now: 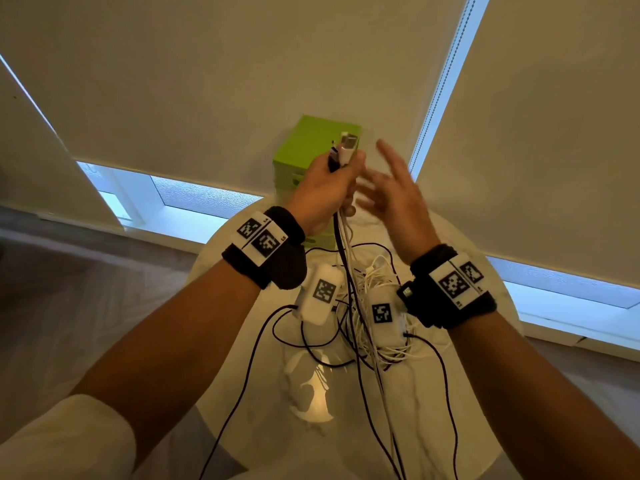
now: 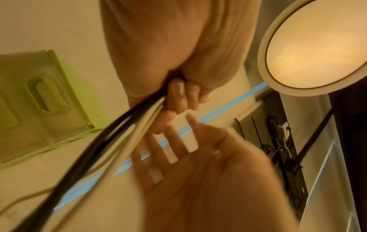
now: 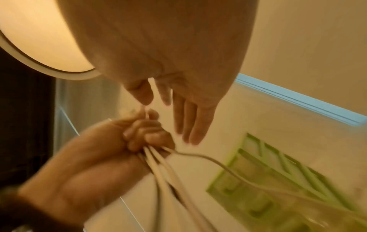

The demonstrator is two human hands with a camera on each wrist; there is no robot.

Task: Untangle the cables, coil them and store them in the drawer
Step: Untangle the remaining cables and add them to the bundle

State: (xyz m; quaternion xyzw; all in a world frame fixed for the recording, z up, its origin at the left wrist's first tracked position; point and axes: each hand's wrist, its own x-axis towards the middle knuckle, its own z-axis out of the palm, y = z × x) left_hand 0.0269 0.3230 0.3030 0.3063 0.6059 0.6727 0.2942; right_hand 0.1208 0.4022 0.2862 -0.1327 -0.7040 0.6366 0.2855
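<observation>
My left hand point(image 1: 329, 188) is raised above the table and grips a bundle of black and white cables point(image 1: 346, 244), their plug ends point(image 1: 344, 150) sticking up out of the fist. The left wrist view shows those cables point(image 2: 127, 125) running out under my curled fingers point(image 2: 178, 95). My right hand point(image 1: 391, 188) hovers just right of the fist with fingers spread and holds nothing; its straight fingers point(image 3: 190, 119) show in the right wrist view beside the left fist point(image 3: 143, 133). A tangle of white and black cables point(image 1: 374, 327) lies on the round white table point(image 1: 485, 306).
A green drawer unit point(image 1: 308, 147) stands at the table's far edge behind my hands, its drawers closed with slot handles point(image 2: 39, 94). Black cable loops point(image 1: 263, 341) trail toward the near table edge. Window blinds hang behind the table.
</observation>
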